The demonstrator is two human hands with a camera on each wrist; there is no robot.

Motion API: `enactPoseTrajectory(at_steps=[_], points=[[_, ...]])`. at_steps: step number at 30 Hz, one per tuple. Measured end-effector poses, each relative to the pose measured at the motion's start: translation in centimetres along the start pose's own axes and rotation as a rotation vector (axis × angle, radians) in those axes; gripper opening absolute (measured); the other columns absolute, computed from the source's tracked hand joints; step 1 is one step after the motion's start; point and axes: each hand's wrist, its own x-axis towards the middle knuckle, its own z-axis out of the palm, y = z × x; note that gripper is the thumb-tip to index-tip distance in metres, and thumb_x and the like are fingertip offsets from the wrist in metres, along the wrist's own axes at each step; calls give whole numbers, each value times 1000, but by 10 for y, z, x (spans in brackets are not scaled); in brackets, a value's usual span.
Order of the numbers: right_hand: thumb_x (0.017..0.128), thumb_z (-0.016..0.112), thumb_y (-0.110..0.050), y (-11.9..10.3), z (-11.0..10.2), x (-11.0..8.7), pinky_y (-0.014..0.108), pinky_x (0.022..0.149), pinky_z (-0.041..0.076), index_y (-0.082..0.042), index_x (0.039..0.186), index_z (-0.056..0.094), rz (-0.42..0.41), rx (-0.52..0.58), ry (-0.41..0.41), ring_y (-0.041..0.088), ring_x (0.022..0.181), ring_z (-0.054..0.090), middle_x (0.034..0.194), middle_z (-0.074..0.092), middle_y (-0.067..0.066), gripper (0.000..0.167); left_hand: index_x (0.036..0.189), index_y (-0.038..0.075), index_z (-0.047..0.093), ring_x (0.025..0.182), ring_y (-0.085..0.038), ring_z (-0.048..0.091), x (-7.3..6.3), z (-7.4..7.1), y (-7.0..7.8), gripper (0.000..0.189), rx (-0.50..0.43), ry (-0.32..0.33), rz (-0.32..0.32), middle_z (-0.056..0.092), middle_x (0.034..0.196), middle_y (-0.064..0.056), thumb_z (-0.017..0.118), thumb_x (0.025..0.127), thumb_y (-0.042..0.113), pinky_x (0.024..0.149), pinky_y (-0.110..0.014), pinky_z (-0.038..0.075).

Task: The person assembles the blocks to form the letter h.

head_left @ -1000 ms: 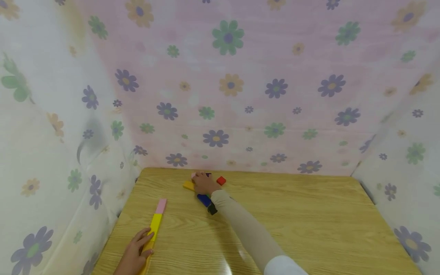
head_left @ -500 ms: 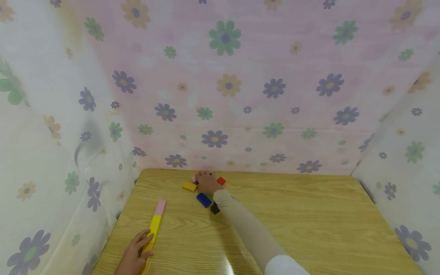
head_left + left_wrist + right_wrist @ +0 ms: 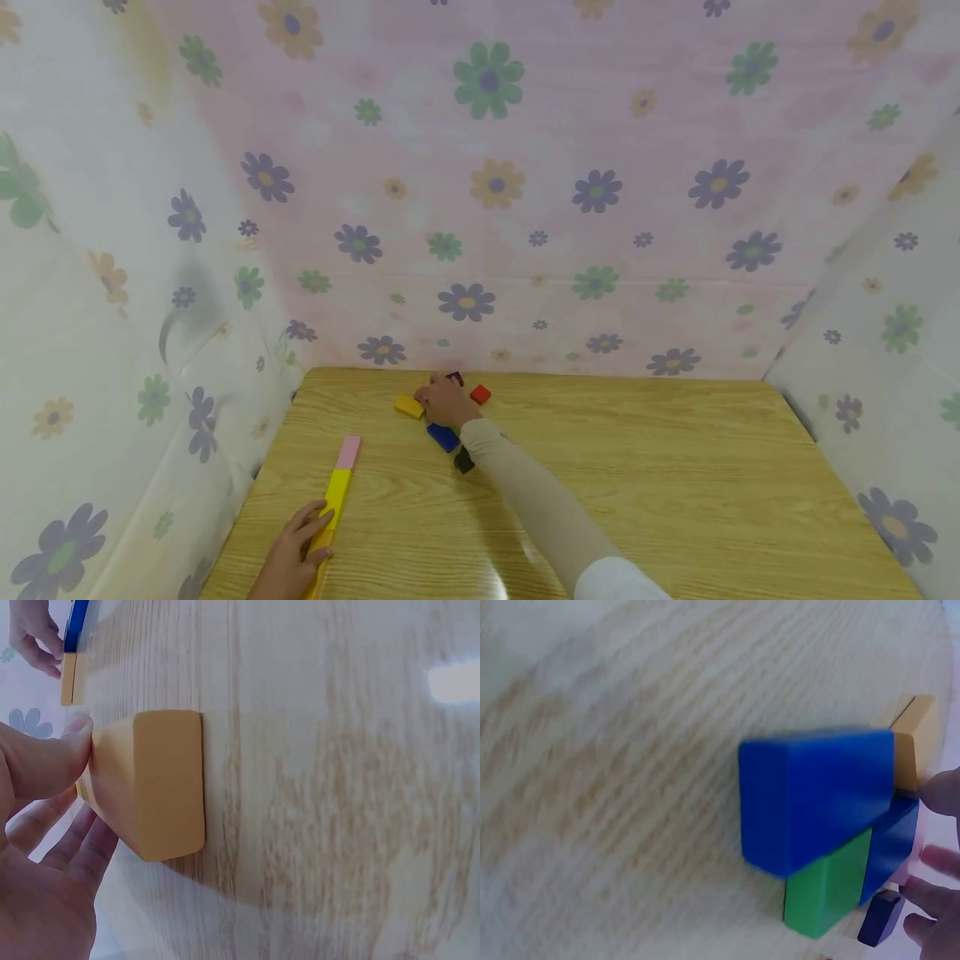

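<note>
At the lower left, my left hand [image 3: 292, 550] holds a row of blocks, thumb on one side and fingers on the other. The row shows an orange block [image 3: 169, 787] at the near end, a yellow block [image 3: 338, 496] and a pink block [image 3: 348, 452] at the far end. Near the table's back edge, my right hand [image 3: 448, 404] is among loose blocks. Its thumb and fingers pinch a second pink block [image 3: 911, 862], mostly hidden. Beside it lie an orange block [image 3: 916, 735], a blue block [image 3: 817, 799], another blue block [image 3: 891, 844] and a green block [image 3: 829, 889].
A red block [image 3: 481, 394] lies right of the right hand. A dark purple block [image 3: 455, 379] is behind it, and a black block [image 3: 464, 460] sits near the wrist. Flowered cloth [image 3: 495, 183] rises behind the wooden table [image 3: 637, 483] and along both sides.
My right hand shifts slightly about the loose blocks; the pink block by its fingers is now covered in the head view, and the dark purple one shows more. My left hand stays put.
</note>
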Motion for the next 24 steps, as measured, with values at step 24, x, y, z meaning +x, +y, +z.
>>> enactPoseTrajectory(at_steps=[24], points=[[87,58,-13,-4,5,2,54,99,36,-7,122,59,142,160,-35,26,113,50,120,57,7,35,122,-4,62,114,-32,52,-1,-1,-2,48,68,10,44,49,134,-15,75,76,0,86,-38,49]])
